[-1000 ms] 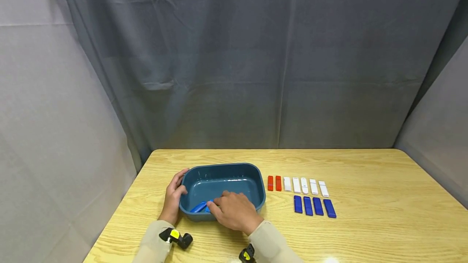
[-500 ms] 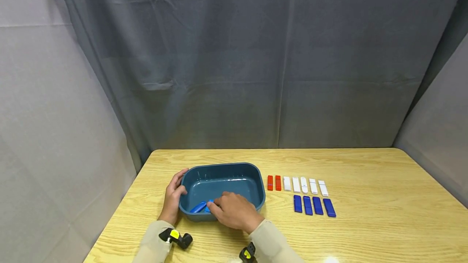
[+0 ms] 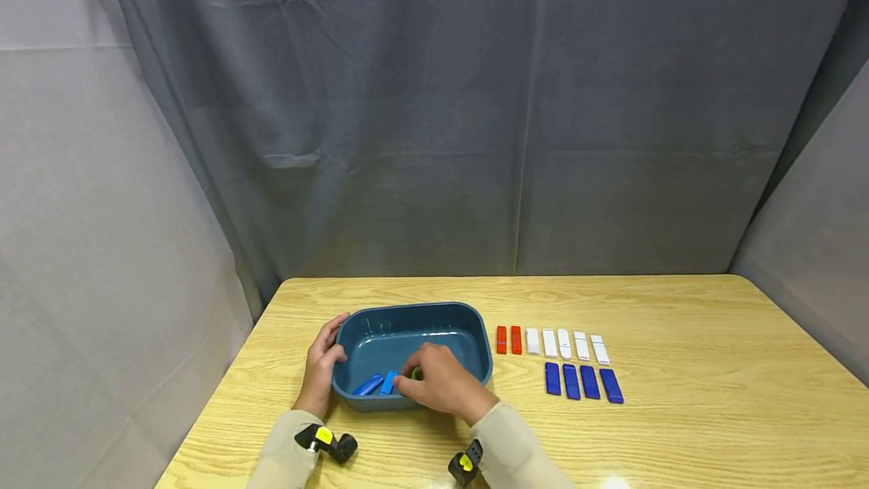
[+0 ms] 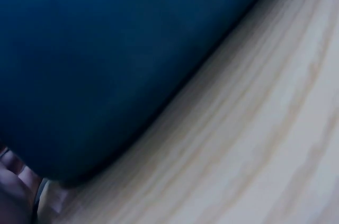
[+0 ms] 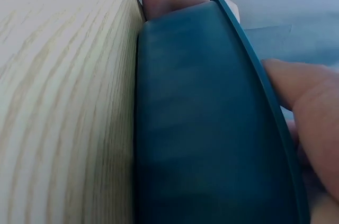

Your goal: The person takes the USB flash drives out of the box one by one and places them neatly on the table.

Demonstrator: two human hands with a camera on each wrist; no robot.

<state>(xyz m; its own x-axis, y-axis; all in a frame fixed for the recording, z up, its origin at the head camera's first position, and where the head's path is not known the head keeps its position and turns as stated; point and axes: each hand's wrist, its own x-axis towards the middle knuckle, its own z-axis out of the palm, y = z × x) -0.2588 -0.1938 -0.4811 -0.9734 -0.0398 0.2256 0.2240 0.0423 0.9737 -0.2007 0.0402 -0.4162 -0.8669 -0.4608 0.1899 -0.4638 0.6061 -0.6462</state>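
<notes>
A dark teal plastic tub (image 3: 414, 403) sits on the table's left side. My left hand (image 3: 322, 364) grips its left end, thumb at the rim and fingers along the outer corner. My right hand (image 3: 444, 382) reaches over the near rim, thumb and fingers curled around a small green USB stick (image 3: 416, 373), mostly hidden by the fingers. Left of it, a blue USB stick (image 3: 368, 384) and a lighter blue one (image 3: 388, 382) lie inside the tub. In the right wrist view, the right thumb (image 5: 307, 89) shows beyond the tub's rim.
Right of the tub, two red USB sticks (image 3: 502, 339) and several white ones (image 3: 549, 342) form a row on the wooden table (image 3: 713, 368). Several dark blue sticks (image 3: 572, 382) form a second row nearer me. A grey curtain (image 3: 434, 112) hangs behind the table.
My right hand has shifted slightly right and lifted inside the tub; green now shows between its fingers. The lighter blue stick is more uncovered. The left hand has not moved.
</notes>
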